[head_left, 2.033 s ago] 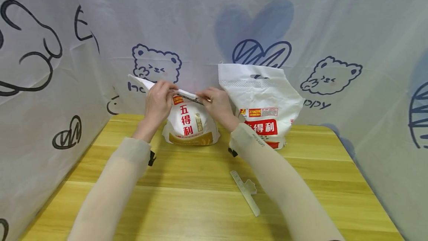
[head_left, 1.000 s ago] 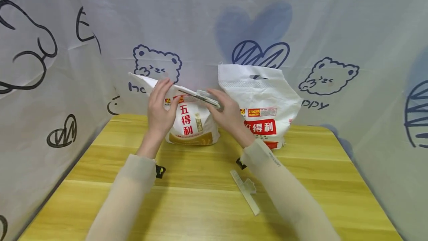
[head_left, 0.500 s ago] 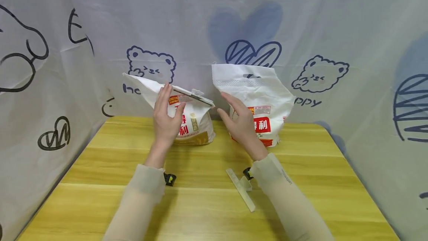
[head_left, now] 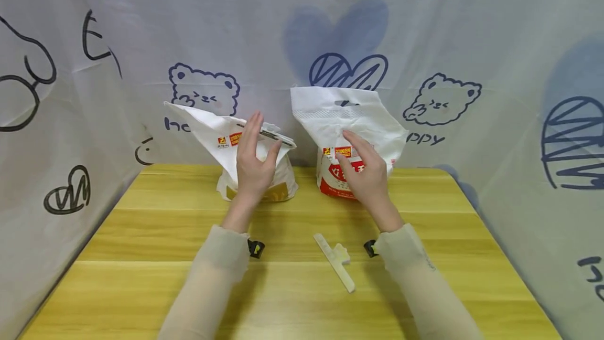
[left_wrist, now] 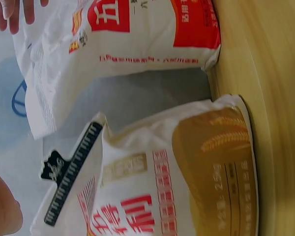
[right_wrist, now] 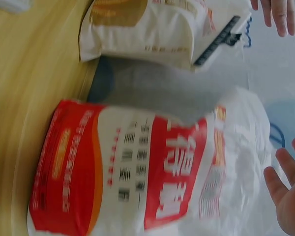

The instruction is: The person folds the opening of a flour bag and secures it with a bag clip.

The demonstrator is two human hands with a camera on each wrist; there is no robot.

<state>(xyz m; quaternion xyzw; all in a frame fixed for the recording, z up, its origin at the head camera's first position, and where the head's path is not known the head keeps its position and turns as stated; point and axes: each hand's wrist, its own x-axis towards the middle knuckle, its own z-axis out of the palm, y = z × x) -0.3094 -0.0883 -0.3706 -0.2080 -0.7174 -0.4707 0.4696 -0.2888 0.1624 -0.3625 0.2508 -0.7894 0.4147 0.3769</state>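
Flour bag point(head_left: 360, 124) behind unclosed right grip point(head_left: 369, 172), clipped bag point(head_left: 218, 133) behind unclosed left grip point(head_left: 255, 167), loose clip point(head_left: 335, 263) nearer

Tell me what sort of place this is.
Probably a makeshift recording booth: white cloth-like sheeting with blue bear-and-heart prints hangs around a yellow wood-grain table, and small black wrist-worn devices show.

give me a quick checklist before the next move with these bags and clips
1. Hands free: ok; left hand and right hand hold nothing.
2. Gold bag clipped: ok; the dark clip spans its top.
3. Dark clip's grip firm: cannot tell from the pictures.
4. Red bag clipped: not ok; its top stands up with no clip.
5. White clip unobstructed: ok; it lies on the table between the forearms.
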